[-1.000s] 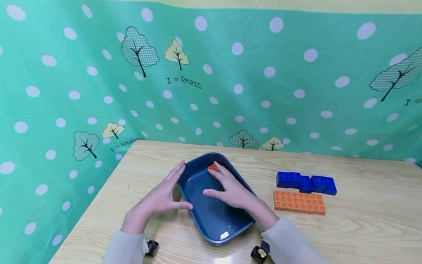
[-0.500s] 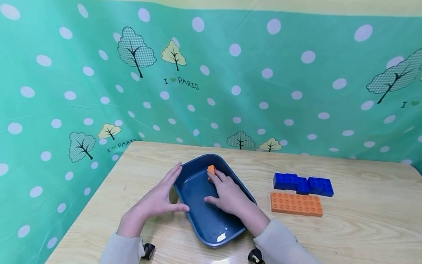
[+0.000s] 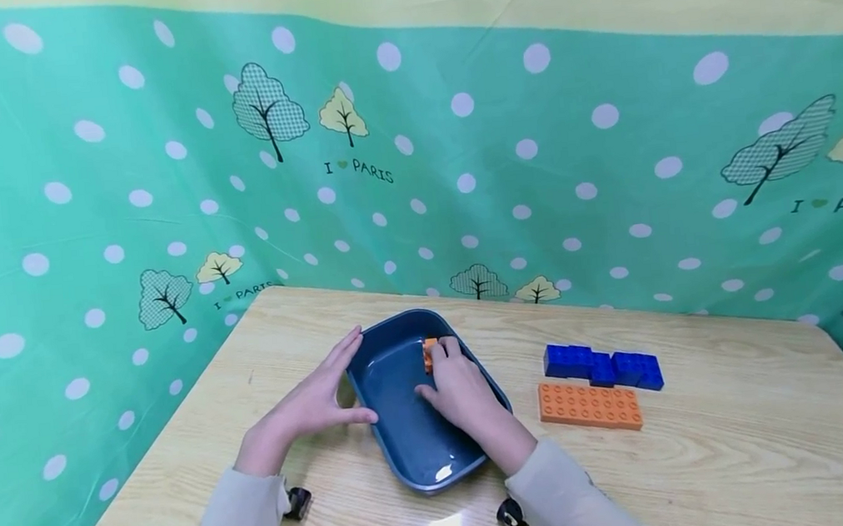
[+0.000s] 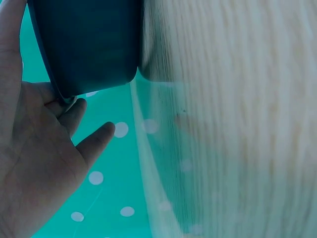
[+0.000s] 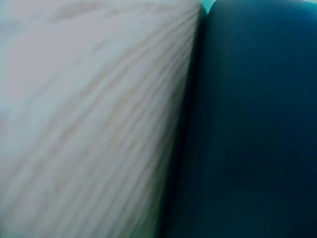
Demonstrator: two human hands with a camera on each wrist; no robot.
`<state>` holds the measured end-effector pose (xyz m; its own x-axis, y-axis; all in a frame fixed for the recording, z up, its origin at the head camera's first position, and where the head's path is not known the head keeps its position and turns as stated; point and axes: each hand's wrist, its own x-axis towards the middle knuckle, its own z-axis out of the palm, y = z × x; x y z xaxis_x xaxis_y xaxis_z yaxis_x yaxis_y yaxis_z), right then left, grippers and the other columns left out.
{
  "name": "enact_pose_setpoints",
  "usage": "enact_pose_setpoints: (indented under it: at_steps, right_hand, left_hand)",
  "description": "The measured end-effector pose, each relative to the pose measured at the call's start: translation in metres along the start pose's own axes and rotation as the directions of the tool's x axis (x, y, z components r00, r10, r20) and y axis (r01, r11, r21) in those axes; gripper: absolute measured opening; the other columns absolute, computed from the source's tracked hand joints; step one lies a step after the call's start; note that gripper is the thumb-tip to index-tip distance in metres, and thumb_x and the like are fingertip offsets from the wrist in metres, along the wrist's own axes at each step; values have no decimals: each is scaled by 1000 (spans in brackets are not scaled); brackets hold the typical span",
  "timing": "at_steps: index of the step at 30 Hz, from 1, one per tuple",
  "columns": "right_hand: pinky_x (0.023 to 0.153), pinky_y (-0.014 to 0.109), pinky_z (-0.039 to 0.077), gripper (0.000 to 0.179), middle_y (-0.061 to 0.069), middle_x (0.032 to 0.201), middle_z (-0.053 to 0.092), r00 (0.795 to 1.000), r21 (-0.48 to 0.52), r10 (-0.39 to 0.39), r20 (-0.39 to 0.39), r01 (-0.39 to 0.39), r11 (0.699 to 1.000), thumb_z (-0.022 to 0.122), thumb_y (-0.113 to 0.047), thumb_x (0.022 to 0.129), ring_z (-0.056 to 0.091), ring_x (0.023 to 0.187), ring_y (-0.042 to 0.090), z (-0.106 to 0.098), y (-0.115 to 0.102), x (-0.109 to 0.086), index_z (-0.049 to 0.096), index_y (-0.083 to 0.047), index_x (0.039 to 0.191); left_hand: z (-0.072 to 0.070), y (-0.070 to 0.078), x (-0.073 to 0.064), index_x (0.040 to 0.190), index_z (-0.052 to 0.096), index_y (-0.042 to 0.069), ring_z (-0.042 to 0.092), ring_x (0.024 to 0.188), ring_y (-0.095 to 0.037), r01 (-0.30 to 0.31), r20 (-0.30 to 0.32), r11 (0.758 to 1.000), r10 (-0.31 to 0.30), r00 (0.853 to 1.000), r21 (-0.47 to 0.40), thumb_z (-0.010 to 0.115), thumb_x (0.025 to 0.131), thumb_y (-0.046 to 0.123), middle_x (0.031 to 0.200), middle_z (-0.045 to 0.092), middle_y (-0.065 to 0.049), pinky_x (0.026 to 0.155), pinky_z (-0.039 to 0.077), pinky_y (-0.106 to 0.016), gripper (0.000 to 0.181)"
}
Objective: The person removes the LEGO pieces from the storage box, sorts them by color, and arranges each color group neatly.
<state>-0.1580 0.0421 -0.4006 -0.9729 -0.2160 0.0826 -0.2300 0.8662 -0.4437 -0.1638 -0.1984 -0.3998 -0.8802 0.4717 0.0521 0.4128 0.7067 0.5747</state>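
Observation:
A dark blue rectangular tray (image 3: 403, 419) with rounded corners stands on the table. Along its left rim rests my left hand (image 3: 312, 404), thumb and fingers spread wide. In the left wrist view, the fingertips of that hand (image 4: 47, 153) meet the edge of the tray (image 4: 89, 44). My right hand (image 3: 463, 389) reaches inside the tray and pinches a small orange toy brick (image 3: 428, 354) near the far right wall; the fingers partly cover it. The right wrist view shows only the tray's outer wall (image 5: 262, 129) and the tabletop, so the hand is hidden there.
Right of the tray, a long orange studded brick (image 3: 589, 406) lies on the wooden table (image 3: 737, 427). Just behind it is a row of joined blue bricks (image 3: 602, 366). A green dotted curtain (image 3: 534, 170) hangs behind and to the left of the table.
My right hand has curled its fingers around the small orange brick and shifted it slightly toward me, turning it. The left hand and tray hold their place.

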Motion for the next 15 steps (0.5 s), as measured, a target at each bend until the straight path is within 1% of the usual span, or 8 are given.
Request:
enact_pose_setpoints:
  at_steps: [1, 3, 5, 7, 10, 12, 13, 15]
  right_hand:
    - [95, 45, 58, 64, 18, 147, 46, 1000, -4, -4, -11, 4, 1000, 80, -27, 86, 66, 109, 33, 0, 0, -1, 53, -1, 137]
    - [93, 43, 59, 62, 16, 149, 45, 999, -21, -26, -26, 25, 999, 81, -22, 85, 67, 107, 32, 1, 1, -2, 53, -1, 136]
    - [91, 41, 60, 58, 16, 147, 49, 997, -52, -59, -42, 57, 997, 79, -16, 86, 68, 106, 30, 2, 2, -3, 53, -1, 135]
    - [85, 37, 62, 48, 15, 138, 56, 994, -92, -96, -57, 90, 992, 73, -11, 90, 70, 97, 26, 2, 4, -5, 54, -1, 132]
    - [70, 29, 63, 29, 13, 123, 61, 986, -149, -136, -92, 121, 981, 66, -5, 94, 68, 78, 18, 3, 5, -6, 57, -2, 121]
    - [60, 24, 59, 20, 11, 114, 60, 984, -176, -144, -102, 125, 976, 65, -5, 95, 61, 67, 14, 2, 4, -5, 58, -6, 113]
    - [56, 21, 55, 19, 10, 112, 58, 984, -184, -146, -100, 126, 975, 66, -5, 94, 57, 63, 13, 2, 3, -5, 57, -8, 111]
    - [52, 18, 49, 22, 9, 111, 55, 987, -183, -140, -81, 124, 975, 69, -8, 94, 52, 59, 11, 1, 1, -5, 57, -8, 112]
  left_hand:
    - [1, 0, 0, 160, 14, 5, 21, 152, -43, 0, 1, 1000, 0, 1000, -3, 86, 75, 44, 170, 8, -11, 116, 35, -62, 117]
    - [2, 0, 0, 160, 14, 5, 21, 152, -43, -2, 3, 1000, 2, 1000, -4, 86, 76, 43, 170, 8, -11, 116, 34, -62, 117]
    - [2, 0, -1, 160, 14, 4, 20, 152, -43, 0, 3, 1000, 0, 1000, -4, 86, 75, 42, 169, 8, -12, 117, 34, -61, 117]
    - [3, 0, -2, 160, 14, 4, 20, 152, -43, 3, 5, 1000, -3, 1000, -2, 86, 75, 43, 169, 8, -12, 117, 34, -61, 118]
    - [3, 1, -2, 160, 14, 5, 19, 153, -42, 7, 13, 1000, -7, 1000, -9, 86, 75, 44, 170, 7, -11, 117, 33, -61, 118]
    - [2, 1, -2, 160, 13, 6, 19, 153, -43, 2, 10, 1000, -2, 1000, -12, 85, 76, 45, 170, 7, -11, 117, 33, -62, 118]
    - [1, 1, -2, 160, 13, 6, 18, 153, -42, 5, 8, 1000, -5, 1000, -16, 85, 76, 45, 170, 7, -10, 117, 32, -62, 118]
    - [0, 0, -2, 160, 13, 6, 18, 153, -42, 10, 1, 1000, -10, 1000, -16, 85, 76, 45, 170, 7, -10, 118, 32, -62, 118]
